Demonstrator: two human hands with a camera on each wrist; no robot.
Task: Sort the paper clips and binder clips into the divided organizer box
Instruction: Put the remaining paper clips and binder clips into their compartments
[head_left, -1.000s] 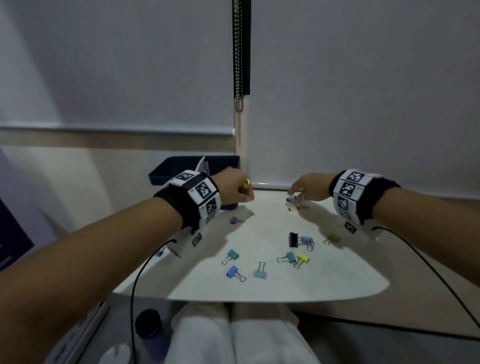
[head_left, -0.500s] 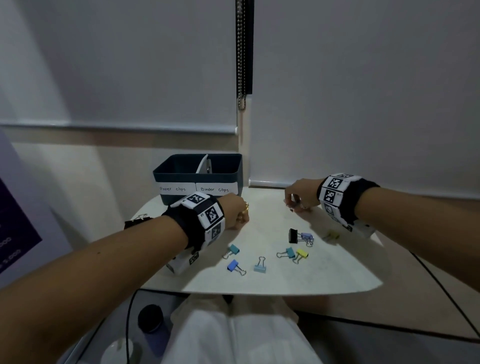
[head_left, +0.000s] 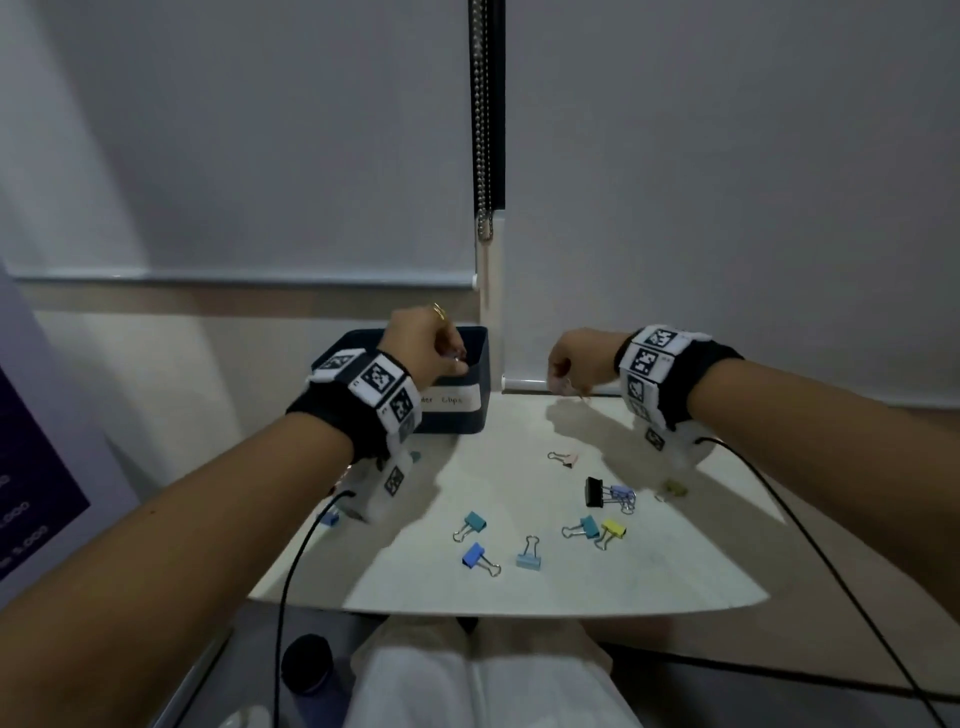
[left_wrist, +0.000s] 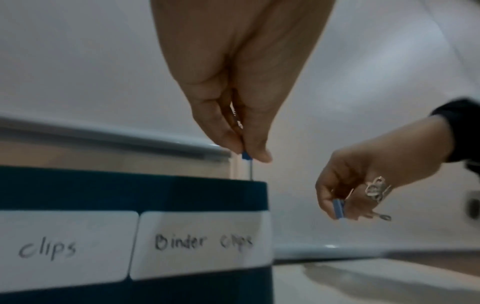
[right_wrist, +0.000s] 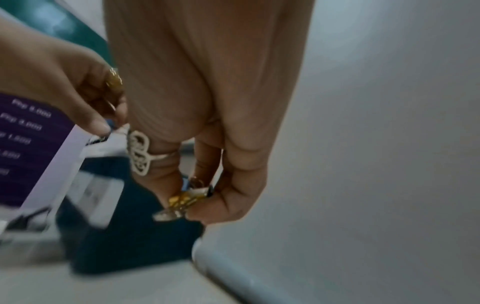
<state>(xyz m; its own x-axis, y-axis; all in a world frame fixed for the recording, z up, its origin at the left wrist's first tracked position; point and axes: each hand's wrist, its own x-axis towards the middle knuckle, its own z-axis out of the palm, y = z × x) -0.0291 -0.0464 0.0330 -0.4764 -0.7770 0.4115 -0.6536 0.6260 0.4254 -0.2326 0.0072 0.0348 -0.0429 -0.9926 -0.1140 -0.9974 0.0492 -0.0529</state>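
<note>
The dark blue organizer box stands at the table's far left, its right half labelled "Binder clips". My left hand hovers over that half and pinches a small blue binder clip by its body, wire handle hanging down. My right hand is raised to the right of the box and pinches a blue binder clip together with a gold-coloured clip. Several coloured binder clips lie loose on the table, among them a black one, a yellow one and a blue one.
The white table has a curved near edge above my lap. Black cables run from both wrist bands. A roller blind with a bead chain hangs behind the box. A purple sign stands at the left.
My left hand lifted its blue clip from the table up over the box. My right hand rose off the table with its clips and moved slightly toward the box.
</note>
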